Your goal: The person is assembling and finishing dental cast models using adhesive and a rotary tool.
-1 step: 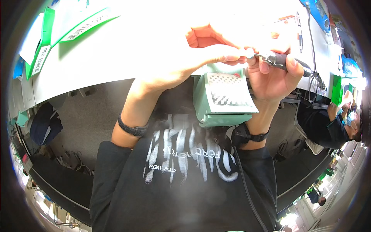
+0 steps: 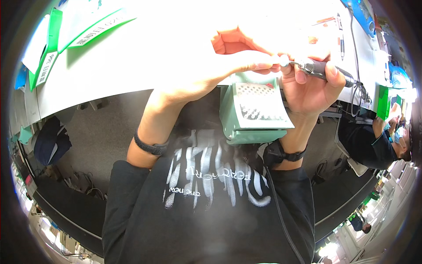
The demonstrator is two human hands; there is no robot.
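Above the near edge of the white table (image 2: 123, 61), my right hand (image 2: 314, 97) is closed round a black corded rotary handpiece (image 2: 313, 67). A thin metal shank leads from its nose to a small pale-blue rounded tip (image 2: 284, 60). My left hand (image 2: 215, 75) meets that tip with thumb and fingers pinched together. Whatever sits in the pinch is too small and too glared to make out. Below both hands, at the table edge, stands a pale green box (image 2: 255, 137) with a white perforated top.
Green-edged trays (image 2: 52, 37) stand at the far left. Pens (image 2: 341, 42) and a black cable (image 2: 354, 53) lie toward the right, near a bright green holder (image 2: 383, 103). A person in dark clothes (image 2: 367, 138) sits at right; a dark seat (image 2: 52, 141) is at left.
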